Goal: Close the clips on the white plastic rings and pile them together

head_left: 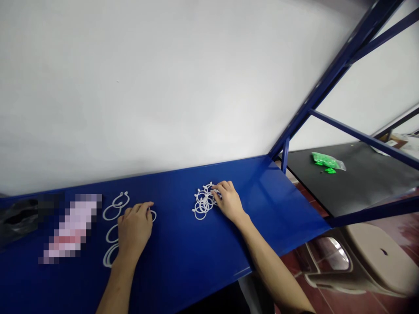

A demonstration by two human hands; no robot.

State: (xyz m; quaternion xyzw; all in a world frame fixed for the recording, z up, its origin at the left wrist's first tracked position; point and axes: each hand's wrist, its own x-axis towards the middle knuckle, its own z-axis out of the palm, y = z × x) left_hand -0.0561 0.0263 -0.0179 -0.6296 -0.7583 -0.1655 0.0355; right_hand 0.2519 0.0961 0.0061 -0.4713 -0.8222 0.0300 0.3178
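Observation:
A pile of white plastic rings (202, 203) lies on the blue tabletop (183, 257). My right hand (228, 200) rests at the pile's right edge, fingers curled onto the rings there. More white rings (115, 209) are laid out singly at the left. My left hand (135, 227) lies palm down over them, fingertips pressing one ring (152, 214) to the table. Some rings under that hand are hidden.
A blurred-out flat object (70, 229) and a dark bag (16, 218) sit at the far left. A black shelf (360, 179) to the right carries a green packet (327, 160). A beige plastic stool (366, 257) stands below. A white wall is behind.

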